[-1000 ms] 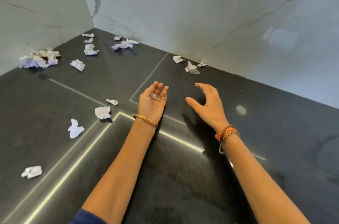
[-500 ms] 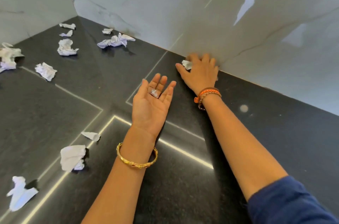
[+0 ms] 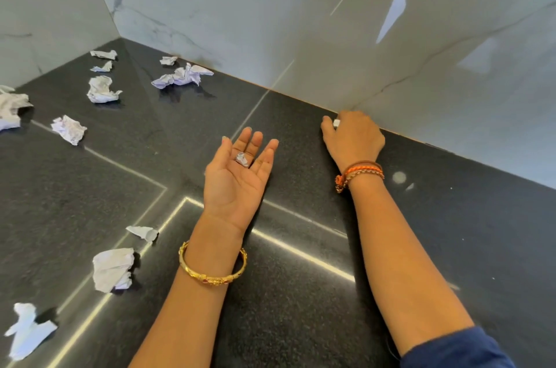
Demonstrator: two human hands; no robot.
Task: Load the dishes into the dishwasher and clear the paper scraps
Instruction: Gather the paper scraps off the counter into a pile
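Item: scrap collection at the wall edge. Your right hand (image 3: 353, 135) lay curled, fingers drawn together over a small white paper scrap (image 3: 336, 122) at the seam where the dark speckled stone countertop (image 3: 436, 232) met the pale veined marble wall panel (image 3: 301, 21); only a corner of the scrap showed past your thumb. Your left hand (image 3: 237, 178) was held palm up, fingers loosely spread, cradling a tiny crumpled paper pellet (image 3: 241, 158) at the base of the fingers.

Handling note: you would have done well to pinch the wall scrap fully before lifting, since the polished stone looked slick and light paper would slide rather than rise. You should have kept the left palm level and cupped, so the pellet could not roll off.

Remaining stock: crumpled white paper scraps, soft and irregular, lay well apart to the left, among them a large wad (image 3: 112, 269), a pale folded piece (image 3: 183, 76) near the corner and a flattened one (image 3: 27, 330). No dishes or dishwasher were in view.
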